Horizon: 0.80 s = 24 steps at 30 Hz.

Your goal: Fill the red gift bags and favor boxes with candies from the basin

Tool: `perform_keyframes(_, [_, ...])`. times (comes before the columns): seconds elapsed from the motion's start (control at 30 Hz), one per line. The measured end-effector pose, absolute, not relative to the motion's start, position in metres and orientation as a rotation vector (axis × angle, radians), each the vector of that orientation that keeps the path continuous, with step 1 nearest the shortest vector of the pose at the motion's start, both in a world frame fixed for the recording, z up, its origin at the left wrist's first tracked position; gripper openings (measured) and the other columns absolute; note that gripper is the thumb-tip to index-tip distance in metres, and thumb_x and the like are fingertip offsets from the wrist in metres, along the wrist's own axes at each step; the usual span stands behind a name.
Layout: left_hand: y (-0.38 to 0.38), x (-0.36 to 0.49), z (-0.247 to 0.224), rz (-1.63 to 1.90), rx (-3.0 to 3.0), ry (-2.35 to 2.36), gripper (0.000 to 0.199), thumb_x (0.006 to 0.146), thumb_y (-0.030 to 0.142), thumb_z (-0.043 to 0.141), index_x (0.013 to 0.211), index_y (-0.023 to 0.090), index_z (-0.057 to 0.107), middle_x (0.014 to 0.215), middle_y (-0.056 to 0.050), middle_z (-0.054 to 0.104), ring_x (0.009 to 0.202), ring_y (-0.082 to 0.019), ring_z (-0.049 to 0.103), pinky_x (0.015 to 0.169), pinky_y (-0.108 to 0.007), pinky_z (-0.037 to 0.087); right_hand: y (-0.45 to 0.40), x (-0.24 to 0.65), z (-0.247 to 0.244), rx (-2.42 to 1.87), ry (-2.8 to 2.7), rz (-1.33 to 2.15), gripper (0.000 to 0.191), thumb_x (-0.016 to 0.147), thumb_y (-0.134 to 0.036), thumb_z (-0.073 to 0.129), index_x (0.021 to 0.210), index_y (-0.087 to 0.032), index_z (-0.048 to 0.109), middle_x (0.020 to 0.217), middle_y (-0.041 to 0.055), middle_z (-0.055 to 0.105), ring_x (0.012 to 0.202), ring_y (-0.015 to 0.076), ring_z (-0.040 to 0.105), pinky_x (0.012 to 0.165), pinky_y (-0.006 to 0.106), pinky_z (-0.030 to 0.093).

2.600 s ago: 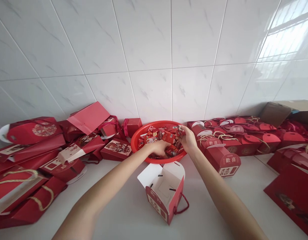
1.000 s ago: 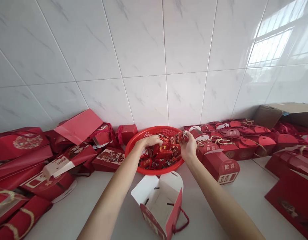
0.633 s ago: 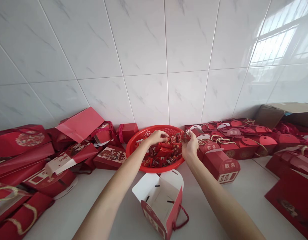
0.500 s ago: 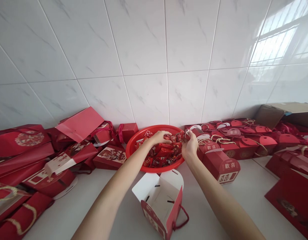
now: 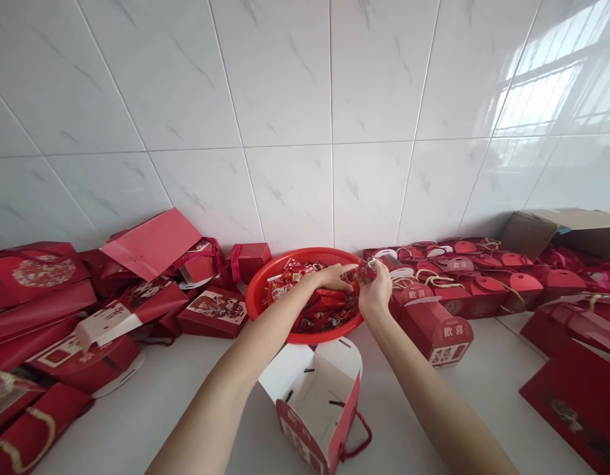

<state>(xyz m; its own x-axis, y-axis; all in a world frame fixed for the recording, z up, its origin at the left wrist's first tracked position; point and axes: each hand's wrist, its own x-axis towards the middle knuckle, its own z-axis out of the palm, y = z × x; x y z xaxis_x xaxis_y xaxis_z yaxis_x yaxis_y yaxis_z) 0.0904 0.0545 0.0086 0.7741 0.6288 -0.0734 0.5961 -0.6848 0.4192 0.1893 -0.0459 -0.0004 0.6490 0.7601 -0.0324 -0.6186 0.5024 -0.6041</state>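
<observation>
A red plastic basket (image 5: 255, 316) with a perforated rim holds many red-wrapped candies (image 5: 325, 305). Over its right side, my left hand (image 5: 338, 278) reaches toward my other hand, thumb and fingers apart, its fingertips close to the wrappers. At the right rim, my right hand (image 5: 377, 290) is closed around several wrapped candies (image 5: 367, 269), partly hidden by its fingers. Nearer to me stands an open gift box (image 5: 315, 412), red outside and white inside, with a dark red cord handle on its right side. Dark slots show in its walls; no candy is visible inside.
Red gift boxes (image 5: 62, 316) lie piled at the left. Closed red boxes (image 5: 436, 326) with cord handles stand in rows at the right, a cardboard box (image 5: 567, 227) behind them. A tiled wall (image 5: 290, 191) rises behind the white tabletop (image 5: 186, 376).
My left hand has moved right across the basket, close to my right hand. The right hand stays near the rim with candies in it. The view has shifted slightly.
</observation>
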Motion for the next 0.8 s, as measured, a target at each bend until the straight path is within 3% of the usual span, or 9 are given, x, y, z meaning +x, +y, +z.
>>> perform_keyframes(0.13, [0.052, 0.089, 0.015, 0.206, 2.525, 0.960, 0.030, 0.067, 0.032, 0.076, 0.094, 0.020, 0.075, 0.096, -0.003, 0.072, 0.085, -0.023, 0.067, 0.073, -0.028, 0.051, -0.048, 0.190, 0.001, -0.608, -0.249, 0.851, 0.019, 0.069, -0.033, 0.066, 0.080, -0.022, 0.054, 0.073, -0.0051, 0.061, 0.067, 0.0120, 0.061, 0.059, 0.024, 0.049])
perform_keyframes(0.27, [0.051, 0.068, 0.024, 0.405, 2.485, 1.001, 0.020, 0.071, 0.036, 0.074, 0.075, 0.017, 0.073, 0.080, -0.003, 0.072, 0.078, -0.020, 0.066, 0.068, -0.026, 0.049, -0.050, 0.189, 0.004, -0.606, -0.242, 0.867, 0.018, 0.067, -0.031, 0.065, 0.079, -0.022, 0.057, 0.073, -0.0053, 0.061, 0.065, 0.0108, 0.059, 0.057, 0.023, 0.047])
perform_keyframes(0.4, [0.053, 0.047, 0.030, 0.586, 2.449, 1.062, 0.025, 0.084, 0.033, 0.060, 0.085, 0.014, 0.076, 0.090, -0.007, 0.076, 0.086, -0.020, 0.069, 0.075, -0.026, 0.052, -0.052, 0.188, 0.006, -0.605, -0.262, 0.893, 0.018, 0.065, -0.030, 0.067, 0.078, -0.021, 0.058, 0.073, -0.0051, 0.062, 0.066, 0.0118, 0.059, 0.056, 0.023, 0.047])
perform_keyframes(0.53, [0.053, 0.049, 0.026, 0.588, 2.470, 1.094, 0.027, 0.086, 0.024, 0.053, 0.097, 0.015, 0.077, 0.101, -0.008, 0.078, 0.093, -0.021, 0.071, 0.083, -0.029, 0.054, -0.053, 0.187, 0.006, -0.602, -0.281, 0.910, 0.017, 0.065, -0.029, 0.067, 0.077, -0.021, 0.058, 0.071, -0.0056, 0.062, 0.065, 0.0121, 0.059, 0.056, 0.024, 0.047])
perform_keyframes(0.63, [0.052, 0.062, 0.020, 0.472, 2.540, 1.038, 0.034, 0.079, 0.017, 0.062, 0.112, 0.018, 0.074, 0.118, -0.007, 0.075, 0.105, -0.023, 0.069, 0.092, -0.030, 0.053, -0.052, 0.188, 0.004, -0.602, -0.299, 0.907, 0.016, 0.067, -0.030, 0.066, 0.078, -0.022, 0.058, 0.071, -0.0054, 0.062, 0.065, 0.0128, 0.061, 0.056, 0.024, 0.047])
perform_keyframes(0.8, [0.051, 0.080, 0.012, 0.181, 2.667, 0.922, 0.068, 0.064, 0.003, 0.067, 0.127, 0.026, 0.066, 0.132, -0.004, 0.069, 0.120, -0.026, 0.063, 0.101, -0.030, 0.049, -0.049, 0.189, 0.001, -0.602, -0.304, 0.901, 0.015, 0.068, -0.031, 0.065, 0.078, -0.022, 0.058, 0.071, -0.0041, 0.065, 0.066, 0.0137, 0.062, 0.056, 0.025, 0.048])
